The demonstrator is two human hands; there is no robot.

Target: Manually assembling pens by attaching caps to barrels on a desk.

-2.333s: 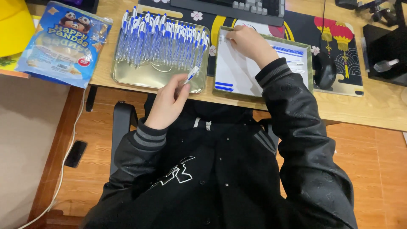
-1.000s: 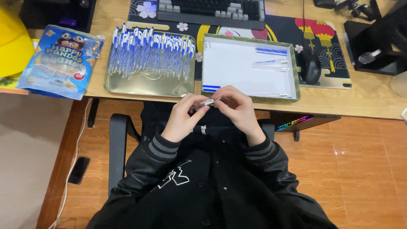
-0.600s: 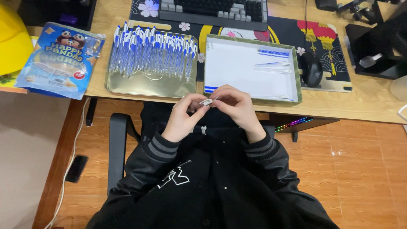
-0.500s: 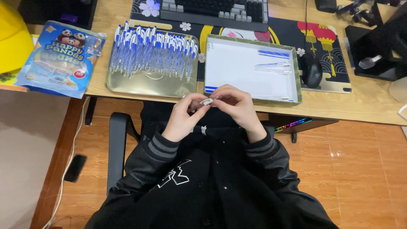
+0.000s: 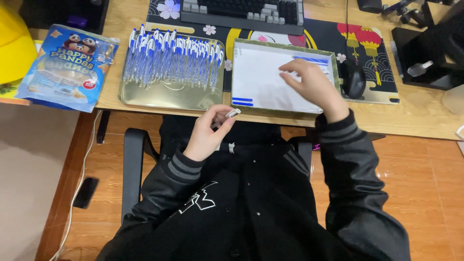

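Note:
My left hand (image 5: pixel 209 135) is below the desk edge, fingers pinched on a small white pen part (image 5: pixel 233 113). My right hand (image 5: pixel 314 86) reaches over the white-lined tray (image 5: pixel 256 82), fingers curled near several blue and white pens (image 5: pixel 309 60) lying at the tray's far right; whether it holds one is hidden. A gold metal tray (image 5: pixel 164 96) to the left carries a long row of blue and white pens (image 5: pixel 169 55).
A keyboard (image 5: pixel 241 8) sits behind the trays on a patterned desk mat (image 5: pixel 372 53). A black mouse (image 5: pixel 354 78) lies right of the white tray. A blue snack bag (image 5: pixel 67 65) is at the left, black equipment (image 5: pixel 425 43) at the right.
Both hands were together over my lap on a pen. Now my right hand has moved up over the white tray, while my left hand stays low with the small part.

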